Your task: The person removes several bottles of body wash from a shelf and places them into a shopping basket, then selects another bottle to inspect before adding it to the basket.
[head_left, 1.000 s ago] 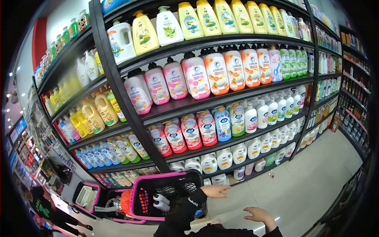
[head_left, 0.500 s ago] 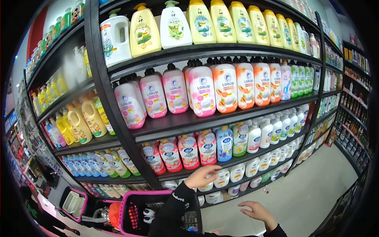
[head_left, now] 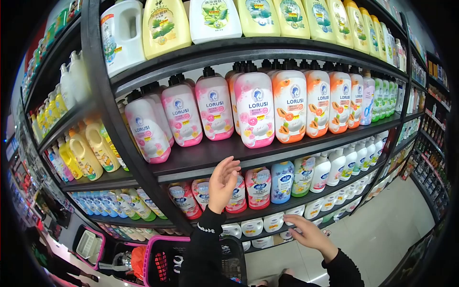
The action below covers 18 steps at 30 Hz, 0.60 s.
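Head view, shop aisle. The left hand [head_left: 223, 184] is held up before the front edge of a black shelf [head_left: 201, 160], its fingers [head_left: 230, 165] released and spread, grasping nothing. The pink LORUSI bottle [head_left: 255, 109] stands on that shelf just above and slightly right of the fingertips, apart from them, upright with its long axis vertical and its pump cap on top. An orange bottle [head_left: 289, 105] stands just beside it. The right hand [head_left: 308, 233] hovers lower and farther off, palm down, fingers also loose and empty; the left is the nearer. Red-labelled bottles [head_left: 258, 187] fill the tier behind the left hand. A pink-rimmed basket [head_left: 160, 244] sits below, on a pale tiled floor [head_left: 382, 225].
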Each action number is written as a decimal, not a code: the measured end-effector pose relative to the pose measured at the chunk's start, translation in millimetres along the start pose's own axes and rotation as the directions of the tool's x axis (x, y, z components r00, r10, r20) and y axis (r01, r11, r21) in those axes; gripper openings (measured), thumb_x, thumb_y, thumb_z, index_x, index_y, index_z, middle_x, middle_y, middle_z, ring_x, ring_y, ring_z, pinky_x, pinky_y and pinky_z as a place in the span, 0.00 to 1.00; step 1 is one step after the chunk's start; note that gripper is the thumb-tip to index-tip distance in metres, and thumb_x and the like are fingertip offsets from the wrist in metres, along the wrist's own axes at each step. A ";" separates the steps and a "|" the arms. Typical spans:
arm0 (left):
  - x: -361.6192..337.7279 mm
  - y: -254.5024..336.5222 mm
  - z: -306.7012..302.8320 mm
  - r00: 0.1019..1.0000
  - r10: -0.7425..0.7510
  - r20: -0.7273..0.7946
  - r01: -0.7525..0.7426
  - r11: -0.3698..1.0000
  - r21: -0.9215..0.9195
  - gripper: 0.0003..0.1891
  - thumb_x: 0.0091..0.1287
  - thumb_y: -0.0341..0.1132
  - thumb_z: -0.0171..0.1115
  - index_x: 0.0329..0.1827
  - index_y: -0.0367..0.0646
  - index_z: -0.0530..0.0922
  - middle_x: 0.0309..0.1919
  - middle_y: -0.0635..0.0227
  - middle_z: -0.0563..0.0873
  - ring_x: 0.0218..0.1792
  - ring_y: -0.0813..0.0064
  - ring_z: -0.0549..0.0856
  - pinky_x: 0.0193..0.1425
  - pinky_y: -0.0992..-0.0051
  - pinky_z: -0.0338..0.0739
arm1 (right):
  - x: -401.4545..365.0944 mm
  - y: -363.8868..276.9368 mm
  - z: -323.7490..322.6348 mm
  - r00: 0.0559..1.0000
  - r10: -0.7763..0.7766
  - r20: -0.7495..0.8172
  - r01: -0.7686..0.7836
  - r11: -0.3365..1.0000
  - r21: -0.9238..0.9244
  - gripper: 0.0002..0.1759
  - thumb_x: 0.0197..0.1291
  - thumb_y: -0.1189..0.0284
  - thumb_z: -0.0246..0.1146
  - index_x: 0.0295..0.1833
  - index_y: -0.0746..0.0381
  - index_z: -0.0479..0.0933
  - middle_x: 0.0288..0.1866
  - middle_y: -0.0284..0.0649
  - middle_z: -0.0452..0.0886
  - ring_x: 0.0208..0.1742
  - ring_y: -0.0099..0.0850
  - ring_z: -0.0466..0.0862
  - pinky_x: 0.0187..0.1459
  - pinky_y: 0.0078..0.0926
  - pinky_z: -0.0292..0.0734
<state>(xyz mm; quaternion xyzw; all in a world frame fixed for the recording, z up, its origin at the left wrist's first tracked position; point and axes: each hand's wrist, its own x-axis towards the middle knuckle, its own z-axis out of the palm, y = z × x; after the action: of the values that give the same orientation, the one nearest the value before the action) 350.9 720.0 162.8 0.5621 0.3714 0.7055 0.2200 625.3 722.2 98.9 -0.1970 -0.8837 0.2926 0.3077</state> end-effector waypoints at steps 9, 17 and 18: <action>43.7 -2.3 19.0 0.998 0.020 -0.062 -0.010 0.988 0.155 0.22 0.59 0.24 0.52 0.59 0.36 0.62 0.53 0.56 0.71 0.52 0.71 0.73 0.53 0.76 0.69 | 93.2 23.8 -56.4 0.951 -0.301 -0.067 0.294 0.951 -0.098 0.22 0.49 0.84 0.51 0.53 0.65 0.66 0.56 0.47 0.68 0.57 0.44 0.69 0.53 0.33 0.67; 113.6 -20.4 48.3 0.984 0.063 -0.167 -0.015 0.962 0.272 0.33 0.55 0.30 0.62 0.61 0.33 0.55 0.53 0.57 0.70 0.52 0.70 0.72 0.55 0.72 0.67 | 143.5 36.9 -82.6 0.850 -0.505 -0.151 0.456 0.848 -0.270 0.25 0.45 0.83 0.54 0.54 0.68 0.64 0.58 0.52 0.65 0.60 0.46 0.65 0.57 0.36 0.63; 118.8 -22.1 48.3 0.983 0.056 -0.173 -0.008 0.964 0.267 0.33 0.54 0.31 0.63 0.60 0.32 0.55 0.52 0.57 0.71 0.52 0.70 0.73 0.54 0.73 0.68 | 149.5 39.0 -83.2 0.839 -0.523 -0.152 0.454 0.825 -0.336 0.26 0.45 0.82 0.54 0.55 0.68 0.64 0.58 0.52 0.65 0.60 0.46 0.66 0.57 0.36 0.63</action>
<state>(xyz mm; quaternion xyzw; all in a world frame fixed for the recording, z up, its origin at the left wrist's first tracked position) 362.4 833.8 225.0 0.5266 0.4715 0.7007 0.0972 577.1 863.4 191.3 -0.0383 -0.8939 0.0468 0.4441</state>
